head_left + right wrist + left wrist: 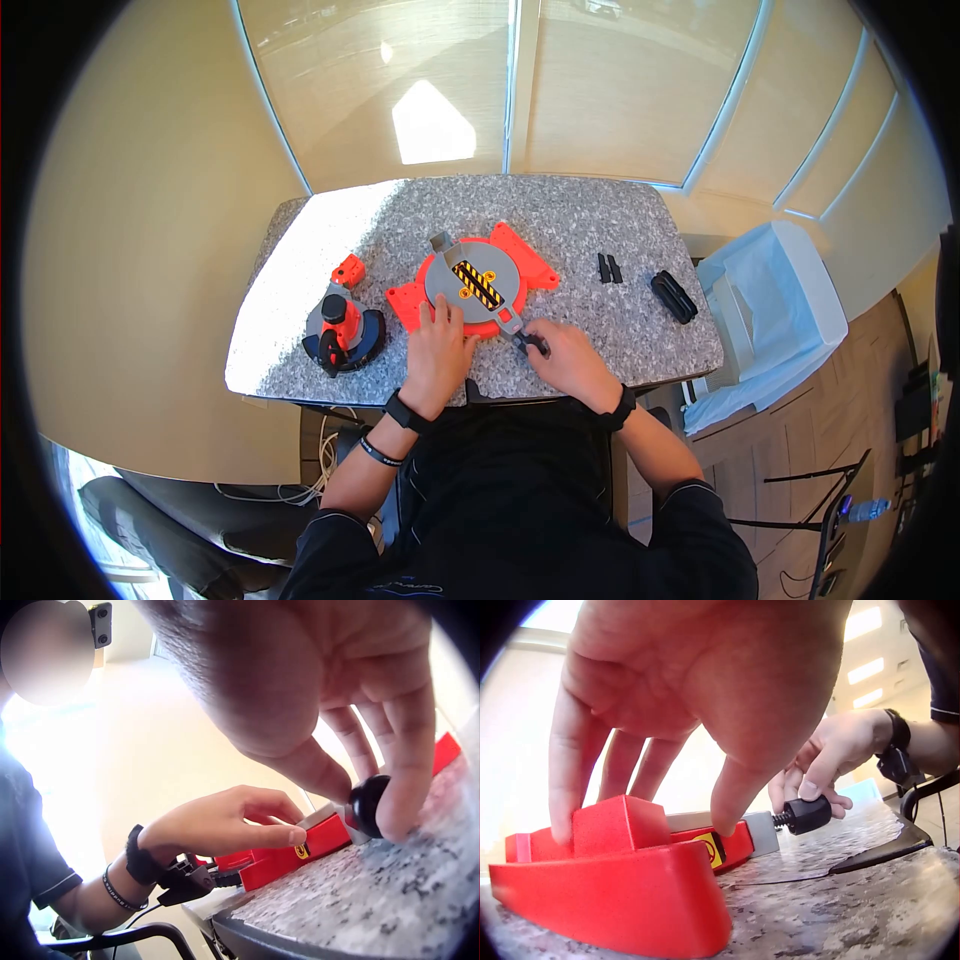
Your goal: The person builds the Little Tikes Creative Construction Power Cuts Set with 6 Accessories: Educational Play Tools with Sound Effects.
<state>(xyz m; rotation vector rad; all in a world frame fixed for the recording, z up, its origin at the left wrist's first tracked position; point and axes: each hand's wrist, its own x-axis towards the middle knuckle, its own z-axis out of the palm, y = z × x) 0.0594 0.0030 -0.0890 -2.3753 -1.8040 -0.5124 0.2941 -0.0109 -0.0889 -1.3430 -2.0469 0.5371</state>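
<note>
On the speckled table (590, 215), a round red-and-grey base (508, 268) is set near the front edge, striped strip (477, 285) facing up. Its near side is touched by the left hand (436, 358), fingers spread and extended, nothing gripped. At the tip of the base's grey arm (765, 834), a black knob (808, 816) is pinched between thumb and fingers of the right hand (573, 360); threaded shaft (782, 820) exposed between. Left of the base, a red-and-black unit (345, 322) is stood; to the right, two black strips (610, 268) and a black object (674, 297) are placed.
</note>
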